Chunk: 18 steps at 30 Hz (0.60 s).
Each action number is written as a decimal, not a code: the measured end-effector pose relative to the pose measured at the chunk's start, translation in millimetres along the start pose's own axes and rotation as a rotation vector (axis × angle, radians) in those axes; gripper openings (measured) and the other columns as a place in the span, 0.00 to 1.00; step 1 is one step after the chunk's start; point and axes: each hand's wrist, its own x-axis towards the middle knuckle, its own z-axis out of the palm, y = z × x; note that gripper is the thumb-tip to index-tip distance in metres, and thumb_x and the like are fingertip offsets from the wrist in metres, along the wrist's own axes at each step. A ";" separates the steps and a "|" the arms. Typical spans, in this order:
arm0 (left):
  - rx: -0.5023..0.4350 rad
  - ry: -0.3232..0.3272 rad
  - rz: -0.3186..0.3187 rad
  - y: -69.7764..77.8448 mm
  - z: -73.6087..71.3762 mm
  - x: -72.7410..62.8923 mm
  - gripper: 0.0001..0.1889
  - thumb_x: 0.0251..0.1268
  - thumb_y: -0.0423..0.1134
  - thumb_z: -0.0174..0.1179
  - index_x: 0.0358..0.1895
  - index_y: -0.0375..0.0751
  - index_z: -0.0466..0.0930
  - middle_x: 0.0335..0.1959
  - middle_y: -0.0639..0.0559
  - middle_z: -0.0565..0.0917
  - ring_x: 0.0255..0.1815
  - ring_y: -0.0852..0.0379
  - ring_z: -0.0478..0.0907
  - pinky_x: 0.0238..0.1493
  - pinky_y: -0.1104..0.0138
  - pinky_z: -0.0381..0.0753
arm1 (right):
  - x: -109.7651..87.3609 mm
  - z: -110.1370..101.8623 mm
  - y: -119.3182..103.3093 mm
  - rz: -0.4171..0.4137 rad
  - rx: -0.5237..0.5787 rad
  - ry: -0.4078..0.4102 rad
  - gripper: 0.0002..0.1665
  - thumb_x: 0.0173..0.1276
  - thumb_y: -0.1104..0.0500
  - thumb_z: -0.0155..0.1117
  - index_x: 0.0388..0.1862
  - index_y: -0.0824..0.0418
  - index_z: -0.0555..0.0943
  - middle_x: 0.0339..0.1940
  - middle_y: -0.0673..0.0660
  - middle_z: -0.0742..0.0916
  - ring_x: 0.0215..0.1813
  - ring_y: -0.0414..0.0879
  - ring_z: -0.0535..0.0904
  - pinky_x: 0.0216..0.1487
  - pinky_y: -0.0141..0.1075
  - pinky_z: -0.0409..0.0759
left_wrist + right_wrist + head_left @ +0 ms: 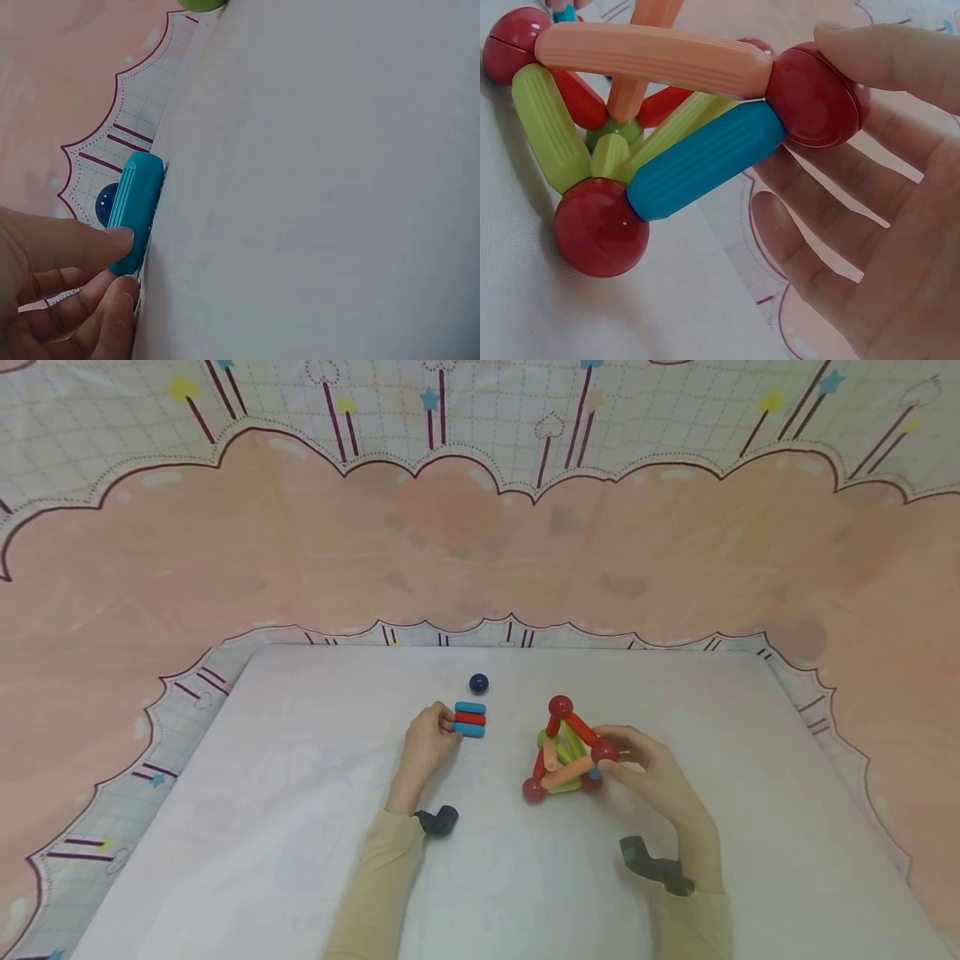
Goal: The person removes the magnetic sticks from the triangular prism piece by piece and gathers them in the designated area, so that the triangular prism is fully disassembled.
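Note:
With thumb and fingers my left hand (431,739) pinches the end of the nearest blue rod (468,730). In the left wrist view the thumb lies along that ridged blue rod (139,202). Beside it lie a red rod (471,719) and another blue rod (471,707). My right hand (652,768) grips a red ball (604,751), one corner of a frame of balls and rods. Orange (652,56), blue (705,161) and lime green rods (551,127) join its red balls (601,227), and a green ball (615,135) sits farther back.
A loose dark blue ball (478,683) lies behind the rods. The white tabletop (300,827) ends at a far edge, beyond which hangs a patterned cloth (375,552). Dark wrist straps (660,867) are on both wrists.

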 end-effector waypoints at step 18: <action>-0.278 0.063 0.115 28.8 -5.6 -12.0 0.07 0.60 0.31 0.62 0.40 0.34 0.80 0.34 0.43 0.82 0.35 0.53 0.78 0.39 0.69 0.77 | 15.7 -10.9 6.5 -0.040 -0.019 0.024 0.21 0.69 0.59 0.60 0.61 0.57 0.76 0.56 0.56 0.82 0.52 0.30 0.73 0.55 0.24 0.73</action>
